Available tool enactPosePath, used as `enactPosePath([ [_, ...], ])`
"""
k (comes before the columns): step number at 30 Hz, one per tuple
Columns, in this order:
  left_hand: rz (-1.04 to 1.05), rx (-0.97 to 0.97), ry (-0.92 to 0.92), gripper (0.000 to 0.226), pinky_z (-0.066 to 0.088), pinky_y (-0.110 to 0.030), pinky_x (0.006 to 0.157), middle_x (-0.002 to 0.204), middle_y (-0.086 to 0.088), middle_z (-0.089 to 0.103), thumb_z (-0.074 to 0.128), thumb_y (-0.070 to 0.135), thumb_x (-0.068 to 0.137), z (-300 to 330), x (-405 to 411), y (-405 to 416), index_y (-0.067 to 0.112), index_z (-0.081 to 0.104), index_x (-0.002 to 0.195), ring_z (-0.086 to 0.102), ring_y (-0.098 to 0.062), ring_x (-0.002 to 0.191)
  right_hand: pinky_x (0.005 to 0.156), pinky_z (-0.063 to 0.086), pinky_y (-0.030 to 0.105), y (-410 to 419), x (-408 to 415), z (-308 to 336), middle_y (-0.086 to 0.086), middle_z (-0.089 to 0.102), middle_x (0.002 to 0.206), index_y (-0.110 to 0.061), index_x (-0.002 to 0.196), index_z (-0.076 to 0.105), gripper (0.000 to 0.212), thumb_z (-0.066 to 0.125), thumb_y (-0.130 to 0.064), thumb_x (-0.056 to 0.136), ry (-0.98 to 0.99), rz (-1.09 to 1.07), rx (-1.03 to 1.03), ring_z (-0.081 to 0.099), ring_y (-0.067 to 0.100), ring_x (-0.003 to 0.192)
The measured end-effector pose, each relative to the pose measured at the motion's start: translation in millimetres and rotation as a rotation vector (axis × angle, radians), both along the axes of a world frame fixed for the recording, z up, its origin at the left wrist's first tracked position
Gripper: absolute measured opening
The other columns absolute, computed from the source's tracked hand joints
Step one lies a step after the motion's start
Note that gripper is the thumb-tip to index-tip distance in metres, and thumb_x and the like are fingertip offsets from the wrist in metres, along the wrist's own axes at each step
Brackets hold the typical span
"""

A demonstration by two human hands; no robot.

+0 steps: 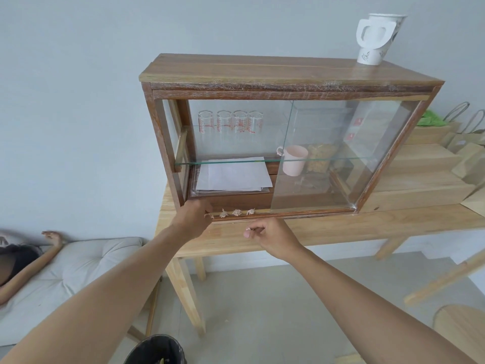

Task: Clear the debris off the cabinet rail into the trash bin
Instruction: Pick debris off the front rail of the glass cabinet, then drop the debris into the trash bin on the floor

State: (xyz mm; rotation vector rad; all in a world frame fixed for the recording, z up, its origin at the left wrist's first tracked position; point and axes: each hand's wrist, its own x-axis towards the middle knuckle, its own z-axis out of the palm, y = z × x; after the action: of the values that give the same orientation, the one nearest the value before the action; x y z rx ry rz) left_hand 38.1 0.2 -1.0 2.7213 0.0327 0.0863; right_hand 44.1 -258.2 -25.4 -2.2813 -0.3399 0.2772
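Small crumpled debris pieces [237,213] lie in a row on the bottom rail [301,213] of a wooden cabinet [262,72] with glass sliding doors. My left hand [193,219] rests at the rail's left end, its fingers touching the leftmost scrap; whether it grips it is hidden. My right hand [270,236] hovers just below the rail, fingers curled and pinched, with nothing clearly visible between them. A black trash bin [156,350] stands on the floor at the bottom edge, under my left arm.
The cabinet stands on a light wooden table [341,227]. Inside it are glasses, a pink mug [295,160] and papers. A paper cup [375,38] stands on top. Paper bags [467,143] sit at right. A person lies on a mattress [78,261] at left.
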Motion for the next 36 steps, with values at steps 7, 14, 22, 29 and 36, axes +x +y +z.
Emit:
enactPosePath([
  [7,-0.025,-0.136,-0.099,0.018,0.056,-0.034,0.077,0.092,-0.004,0.069,0.072,0.005,0.089,-17.0,-74.8,14.9,0.011,0.079,0.105,0.063,-0.02,0.074,0.075,0.054,0.029,37.2,-25.6,-26.4,-0.015,0.076,0.086,-0.023,0.104,0.084,0.021,0.082,-0.037,0.089,0.065,0.132,-0.047,0.07,0.004,0.08],
  [14,0.163,-0.235,0.022,0.016,0.041,-0.015,0.065,0.081,0.014,0.058,0.074,0.008,0.089,-77.4,-171.7,57.2,0.019,0.08,0.099,0.055,-0.002,0.064,0.087,0.056,0.034,89.7,-65.0,-66.6,-0.014,0.078,0.093,-0.028,0.104,0.084,0.019,0.082,-0.039,0.089,0.182,0.327,-0.153,0.071,0.006,0.087],
  [22,0.583,-0.465,0.313,0.011,0.052,-0.029,0.076,0.084,0.001,0.077,0.068,0.015,0.091,-197.4,-275.9,83.8,0.019,0.078,0.094,0.068,-0.017,0.077,0.093,0.059,0.036,142.3,-109.9,-148.3,-0.012,0.079,0.102,-0.026,0.11,0.084,0.022,0.077,-0.037,0.091,0.346,0.492,-0.321,0.072,0.01,0.097],
  [29,0.935,-0.691,0.44,0.009,0.054,-0.026,0.057,0.086,0.003,0.072,0.069,0.02,0.092,-323.8,-327.8,96.5,0.025,0.075,0.087,0.069,-0.022,0.076,0.09,0.057,0.034,193.8,-145.1,-254.8,-0.007,0.078,0.105,-0.022,0.113,0.082,0.021,0.076,-0.028,0.093,0.448,0.563,-0.397,0.072,0.015,0.101],
  [36,1.241,-0.812,0.474,0.021,0.047,-0.017,0.041,0.081,-0.005,0.076,0.065,0.015,0.094,-436.7,-335.3,119.4,0.026,0.071,0.077,0.072,-0.023,0.07,0.085,0.056,0.034,245.9,-173.1,-359.6,-0.013,0.071,0.095,-0.025,0.116,0.08,0.022,0.073,-0.03,0.095,0.429,0.693,-0.506,0.069,0.017,0.096],
])
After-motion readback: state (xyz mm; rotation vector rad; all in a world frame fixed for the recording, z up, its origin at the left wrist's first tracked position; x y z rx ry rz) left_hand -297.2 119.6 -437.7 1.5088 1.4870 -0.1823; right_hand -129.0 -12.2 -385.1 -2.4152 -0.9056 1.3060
